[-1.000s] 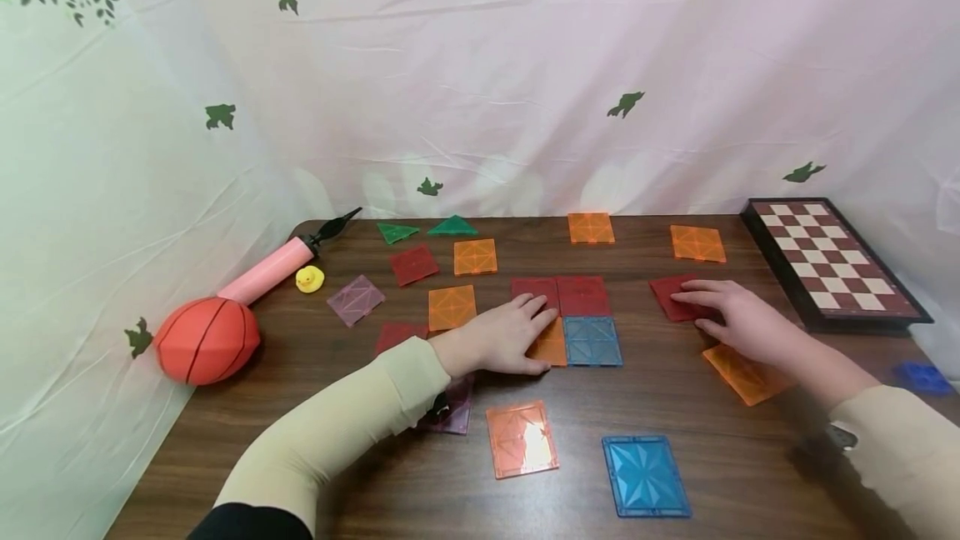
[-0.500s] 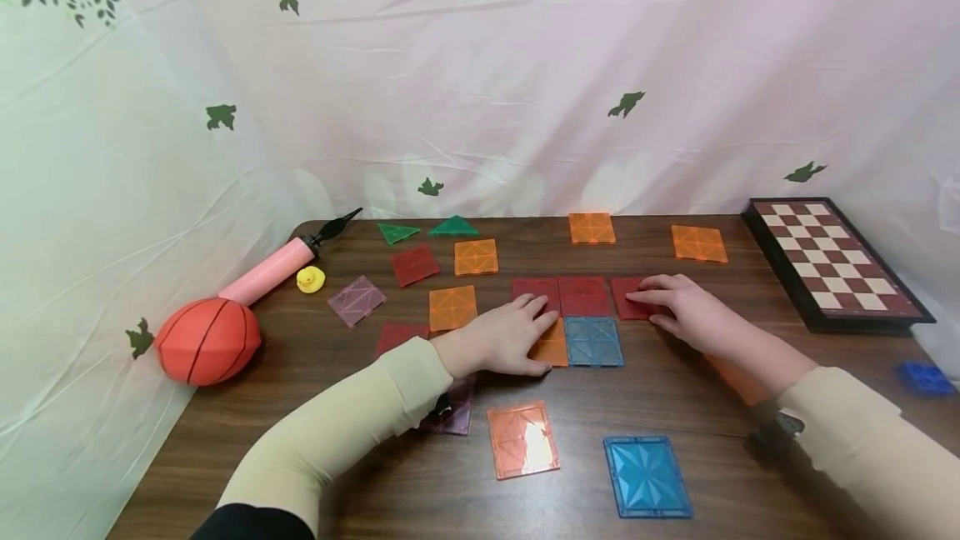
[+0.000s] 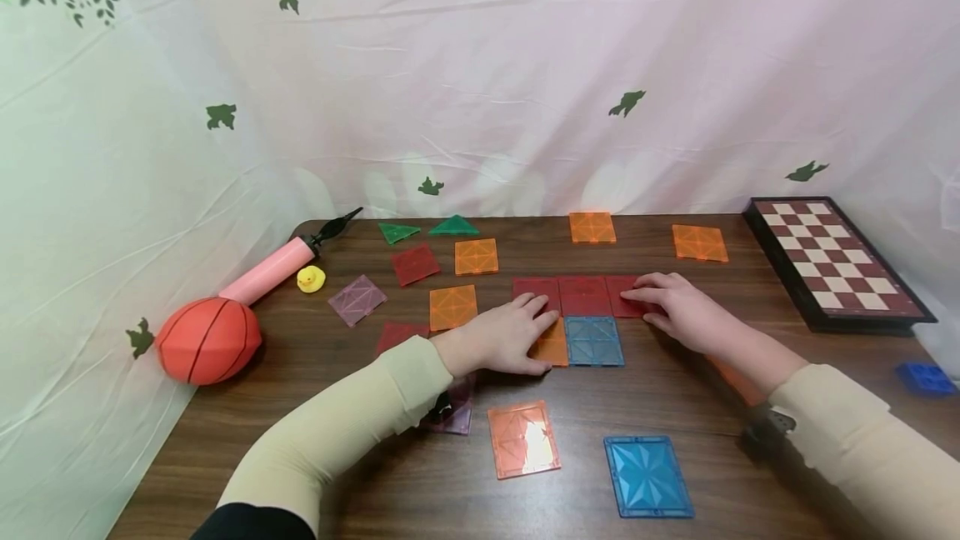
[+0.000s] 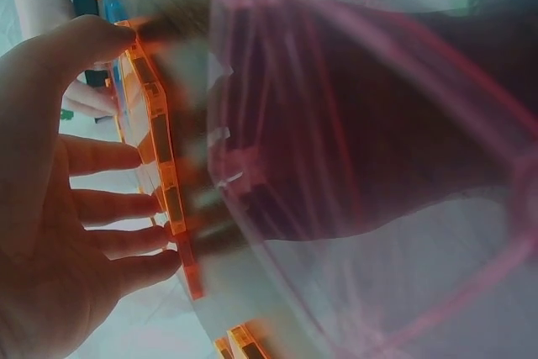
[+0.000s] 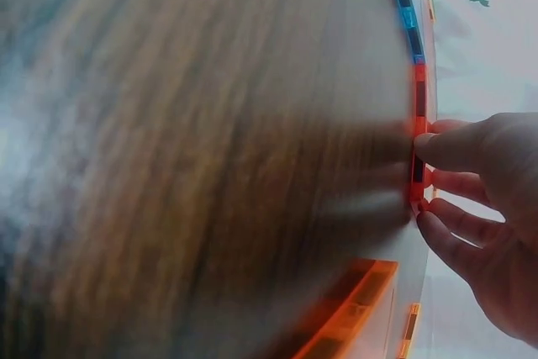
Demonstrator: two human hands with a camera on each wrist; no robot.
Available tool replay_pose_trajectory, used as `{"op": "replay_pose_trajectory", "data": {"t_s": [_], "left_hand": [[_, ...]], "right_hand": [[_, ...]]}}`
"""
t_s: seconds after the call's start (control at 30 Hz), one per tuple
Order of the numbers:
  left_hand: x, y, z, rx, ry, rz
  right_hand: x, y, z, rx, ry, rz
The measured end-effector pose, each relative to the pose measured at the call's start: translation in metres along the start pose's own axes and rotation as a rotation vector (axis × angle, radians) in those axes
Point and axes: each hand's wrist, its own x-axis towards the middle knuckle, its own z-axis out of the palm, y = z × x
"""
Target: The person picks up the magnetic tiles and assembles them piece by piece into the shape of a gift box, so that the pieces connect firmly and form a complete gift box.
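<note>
My left hand (image 3: 510,338) rests with spread fingers over a red magnetic tile (image 3: 536,286) and an orange tile (image 3: 553,348). In the left wrist view its fingertips lie along the orange tile's edge (image 4: 160,119). Beside these are a middle red tile (image 3: 585,298) and a blue tile (image 3: 592,342). My right hand (image 3: 686,311) holds another red tile (image 3: 622,294), whose left side meets the middle red one. The right wrist view shows thumb and fingers around that tile's edge (image 5: 419,170). The left hand partly hides the tiles beneath it.
Nearer me lie a pale orange tile (image 3: 523,440), a large blue tile (image 3: 648,477) and a purple tile (image 3: 453,419). More tiles are scattered behind. A chessboard (image 3: 836,261) stands right, with a blue block (image 3: 926,378); a red ball (image 3: 207,342), pink pump (image 3: 266,272) and yellow duck (image 3: 311,279) are left.
My right hand has slid its red tile leftward and straightened it, up against the middle red tile. The left hand has stayed in place on the tiles.
</note>
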Motion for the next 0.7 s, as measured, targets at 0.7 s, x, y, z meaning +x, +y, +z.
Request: {"op": "replay_pose_trajectory", "data": {"t_s": [0.7], "left_hand": [[0.0,0.0,-0.004,0.016,-0.014,0.016]], "right_hand": [[-0.097,0.03,-0.029,0.064,0.07,0.091]]}}
